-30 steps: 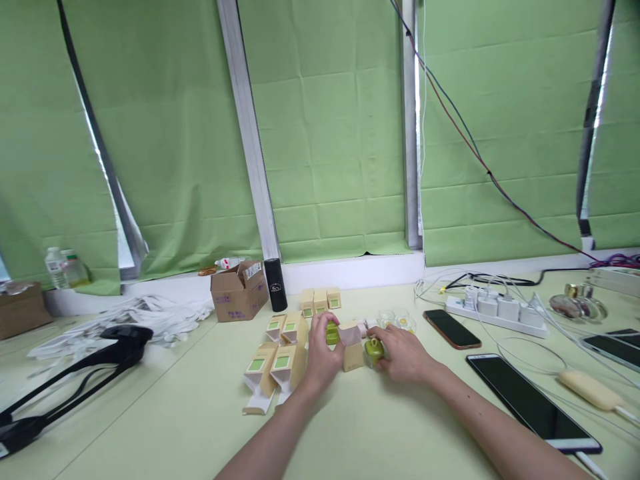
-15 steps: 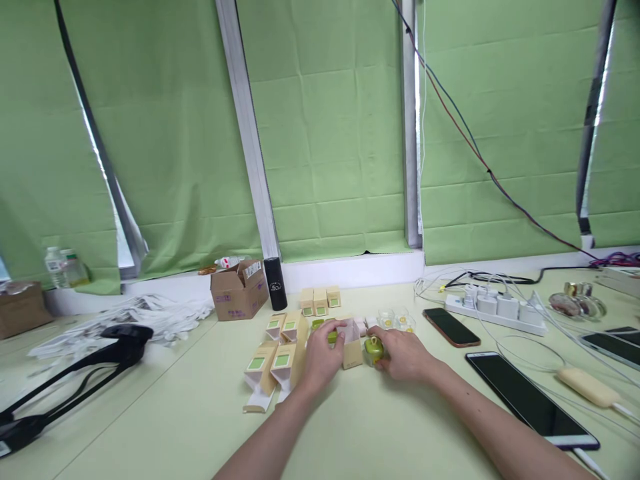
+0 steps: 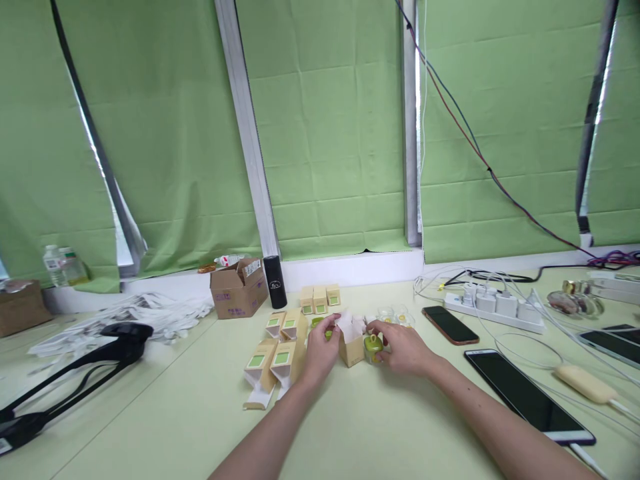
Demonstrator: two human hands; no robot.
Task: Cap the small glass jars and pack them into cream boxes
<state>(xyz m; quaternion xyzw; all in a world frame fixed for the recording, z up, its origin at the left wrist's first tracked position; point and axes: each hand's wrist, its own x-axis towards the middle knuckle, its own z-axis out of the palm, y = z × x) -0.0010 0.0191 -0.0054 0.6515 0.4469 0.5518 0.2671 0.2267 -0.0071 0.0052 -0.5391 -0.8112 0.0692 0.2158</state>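
Note:
My left hand (image 3: 321, 353) is at the left side of a small open cardboard box (image 3: 352, 352), its thumb and index fingertips against the box's edge. White inner flaps stick up from the box top. A green-capped item (image 3: 329, 333) shows between that thumb and finger. My right hand (image 3: 404, 348) is closed round a small glass jar with a green knobbed lid (image 3: 373, 344), standing just right of the box. More clear jars (image 3: 400, 316) with yellow inside stand behind the right hand. Left of my left hand are several small beige boxes (image 3: 283, 359) with green labels.
Three small closed boxes (image 3: 320, 300) stand farther back. A brown carton (image 3: 237, 293) and a black cylinder (image 3: 275, 283) are behind left. Phones (image 3: 525, 393), a power strip (image 3: 495, 310) and cables lie right. A black strapped device (image 3: 90, 373) lies left.
The small open box has turned slightly, and its white flaps now stand up more. My left fingertips have drawn back to its left edge. The right hand stays at the green-lidded jar.

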